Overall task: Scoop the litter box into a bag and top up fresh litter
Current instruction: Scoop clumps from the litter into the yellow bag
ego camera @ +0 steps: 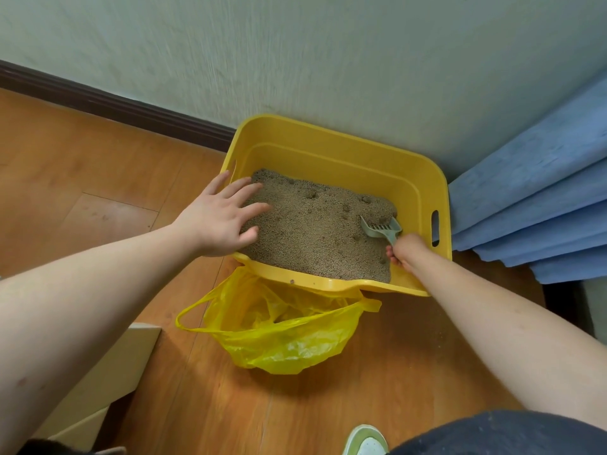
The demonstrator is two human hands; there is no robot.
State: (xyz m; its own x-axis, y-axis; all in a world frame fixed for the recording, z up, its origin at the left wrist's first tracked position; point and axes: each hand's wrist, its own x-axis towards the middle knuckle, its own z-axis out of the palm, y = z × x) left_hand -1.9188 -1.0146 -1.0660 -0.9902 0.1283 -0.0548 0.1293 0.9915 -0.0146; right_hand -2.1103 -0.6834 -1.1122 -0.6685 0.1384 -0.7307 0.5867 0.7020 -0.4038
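A yellow litter box (331,149) stands on the floor against the wall, holding brown litter (312,234) with a few darker clumps. My right hand (405,251) grips the handle of a grey slotted scoop (382,229), whose blade rests in the litter at the box's right side. My left hand (220,218) hovers with fingers spread over the box's left rim, holding nothing. An open yellow plastic bag (279,326) lies on the floor just in front of the box.
Blue curtain folds (538,198) hang right of the box. A pale cardboard box (115,372) sits at the lower left on the wooden floor (82,165). A dark baseboard (115,106) runs along the wall. My shoe (366,441) shows at the bottom.
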